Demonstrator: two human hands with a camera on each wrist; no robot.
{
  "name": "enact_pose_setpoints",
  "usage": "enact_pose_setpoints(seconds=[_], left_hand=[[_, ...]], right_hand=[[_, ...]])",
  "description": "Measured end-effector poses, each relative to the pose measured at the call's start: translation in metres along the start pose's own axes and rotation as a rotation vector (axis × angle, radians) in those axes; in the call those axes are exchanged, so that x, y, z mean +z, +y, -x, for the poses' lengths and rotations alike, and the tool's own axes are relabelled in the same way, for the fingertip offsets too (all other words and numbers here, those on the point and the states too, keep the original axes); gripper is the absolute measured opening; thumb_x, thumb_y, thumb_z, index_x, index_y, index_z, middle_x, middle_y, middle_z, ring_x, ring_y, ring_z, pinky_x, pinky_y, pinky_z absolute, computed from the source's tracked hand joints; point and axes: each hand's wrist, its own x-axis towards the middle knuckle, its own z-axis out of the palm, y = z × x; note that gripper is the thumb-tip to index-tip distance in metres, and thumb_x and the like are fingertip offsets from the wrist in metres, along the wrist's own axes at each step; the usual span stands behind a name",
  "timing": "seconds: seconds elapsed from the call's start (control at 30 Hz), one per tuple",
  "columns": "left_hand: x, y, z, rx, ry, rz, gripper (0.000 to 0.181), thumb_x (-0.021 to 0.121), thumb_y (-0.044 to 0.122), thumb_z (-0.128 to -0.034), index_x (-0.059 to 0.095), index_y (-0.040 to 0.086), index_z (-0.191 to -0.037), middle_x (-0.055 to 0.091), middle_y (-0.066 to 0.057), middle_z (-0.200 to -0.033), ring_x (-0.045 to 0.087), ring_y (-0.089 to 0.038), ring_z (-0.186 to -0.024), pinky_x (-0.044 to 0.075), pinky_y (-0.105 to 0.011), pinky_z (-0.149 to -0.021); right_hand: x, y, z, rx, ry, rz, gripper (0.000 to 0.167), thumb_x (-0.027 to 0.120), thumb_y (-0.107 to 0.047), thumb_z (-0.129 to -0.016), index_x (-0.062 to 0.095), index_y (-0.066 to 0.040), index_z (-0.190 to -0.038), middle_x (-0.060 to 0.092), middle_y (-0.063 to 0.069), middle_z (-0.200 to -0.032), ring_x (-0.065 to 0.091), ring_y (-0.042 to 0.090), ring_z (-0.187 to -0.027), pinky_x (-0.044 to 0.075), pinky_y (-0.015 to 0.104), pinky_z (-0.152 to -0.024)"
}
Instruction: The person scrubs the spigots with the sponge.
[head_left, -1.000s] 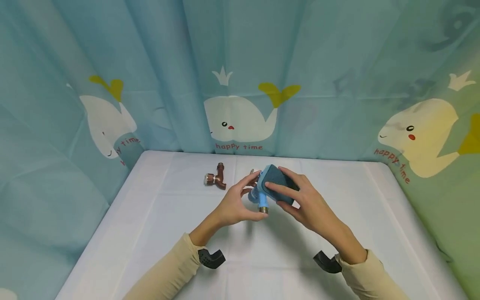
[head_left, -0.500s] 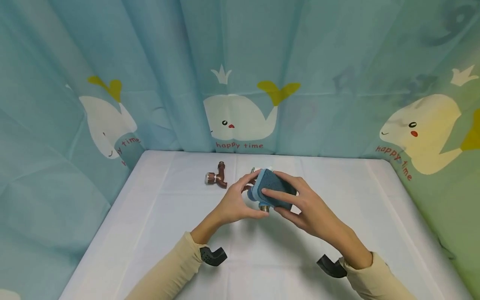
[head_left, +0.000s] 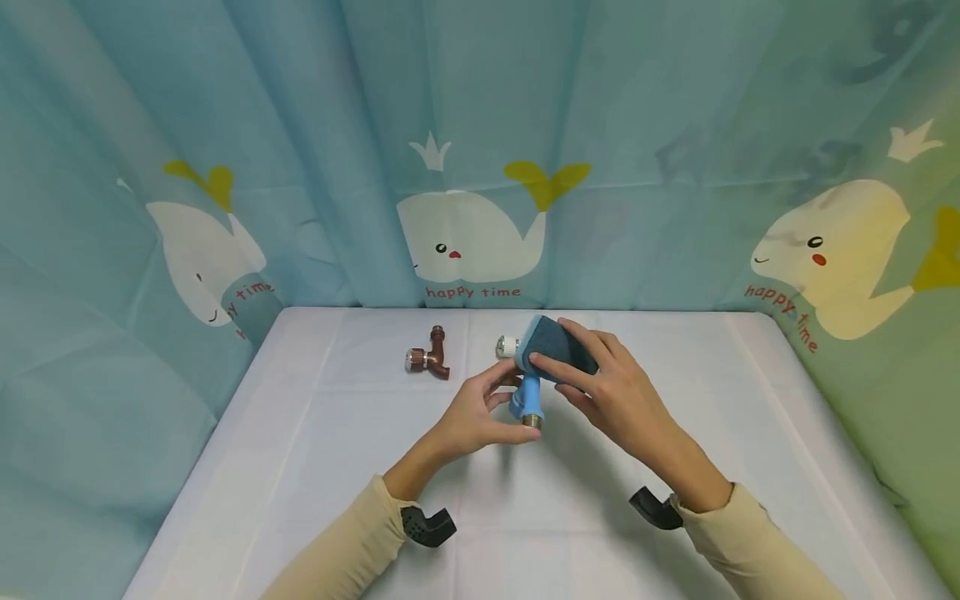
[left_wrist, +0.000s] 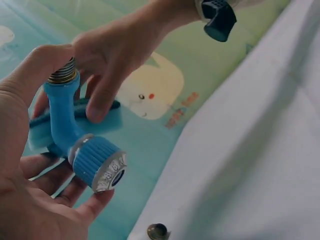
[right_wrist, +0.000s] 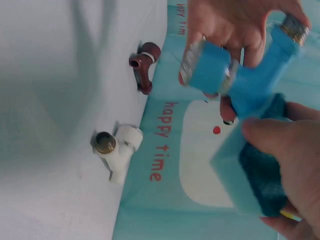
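Note:
My left hand (head_left: pixel 472 417) holds a blue faucet (head_left: pixel 531 393) above the table, the thumb on its threaded metal end and the fingers around the knob side. In the left wrist view the faucet's ribbed blue knob (left_wrist: pixel 97 160) with a silvery cap is plain to see. A two-tone blue sponge (head_left: pixel 557 348), light on one side and dark and rough on the other, is pinched in my right hand (head_left: pixel 626 404). The sponge lies against the faucet's spout part, as the right wrist view shows, and hides some of it.
A brown faucet (head_left: pixel 437 360) lies on the white table (head_left: pixel 360 467), left of the hands. Behind the hands lies a white faucet (right_wrist: pixel 120 155), mostly covered in the head view. A curtain (head_left: pixel 337 167) with printed whales hangs at the table's back.
The sponge went down over the faucet toward its threaded end, then back up and away, baring the blue body again. The left hand keeps its grip and shifts slightly.

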Motion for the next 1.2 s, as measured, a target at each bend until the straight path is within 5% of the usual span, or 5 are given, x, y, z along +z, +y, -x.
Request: enact_pose_setpoints(seconds=[0.23,0.47,0.6,0.77,1.2], left_hand=[[-0.003,0.0,0.001,-0.006,-0.021,0.061,0.095,0.089,0.008,-0.0769,0.037,0.004,-0.157,0.047,-0.013,-0.149,0.048,-0.024,-0.135,0.045,-0.035,-0.111],[-0.005,-0.001,0.003,0.037,-0.034,-0.145,0.101,0.09,0.006,-0.0739,0.036,0.007,-0.159,0.042,-0.007,-0.158,0.043,-0.022,-0.141,0.039,-0.035,-0.117],[-0.005,-0.003,0.004,0.031,-0.044,-0.209,0.104,0.092,0.007,-0.0726,0.035,0.009,-0.159,0.04,-0.006,-0.159,0.042,-0.02,-0.143,0.036,-0.034,-0.118],[-0.006,-0.003,0.004,0.038,-0.027,-0.228,0.103,0.093,0.007,-0.0723,0.036,0.007,-0.158,0.042,-0.007,-0.158,0.045,-0.023,-0.139,0.037,-0.034,-0.118],[-0.01,-0.004,-0.001,0.089,0.079,-0.016,0.11,0.089,-0.006,-0.073,0.027,0.012,-0.162,0.041,-0.009,-0.159,0.042,-0.024,-0.145,0.037,-0.033,-0.117]], right_hand=[[-0.001,0.0,-0.002,-0.022,0.061,0.027,0.07,0.09,-0.007,-0.077,0.067,-0.031,-0.138,0.047,0.02,-0.152,0.055,0.041,-0.114,0.057,0.052,-0.085],[-0.009,0.012,-0.009,0.092,-0.047,-0.23,0.062,0.085,-0.01,-0.085,0.063,-0.021,-0.143,0.044,0.021,-0.154,0.047,0.042,-0.134,0.056,0.053,-0.089],[-0.011,0.017,-0.01,0.128,-0.114,-0.285,0.06,0.083,-0.011,-0.088,0.062,-0.02,-0.144,0.045,0.02,-0.153,0.048,0.042,-0.134,0.056,0.05,-0.085],[-0.006,0.015,-0.006,0.124,-0.088,-0.297,0.061,0.083,-0.01,-0.087,0.062,-0.021,-0.143,0.046,0.02,-0.152,0.049,0.042,-0.134,0.058,0.045,-0.079],[0.012,-0.014,0.014,0.279,0.004,-0.465,0.065,0.082,-0.012,-0.089,0.057,-0.022,-0.149,0.051,0.013,-0.151,0.06,0.031,-0.128,0.058,0.049,-0.093]])
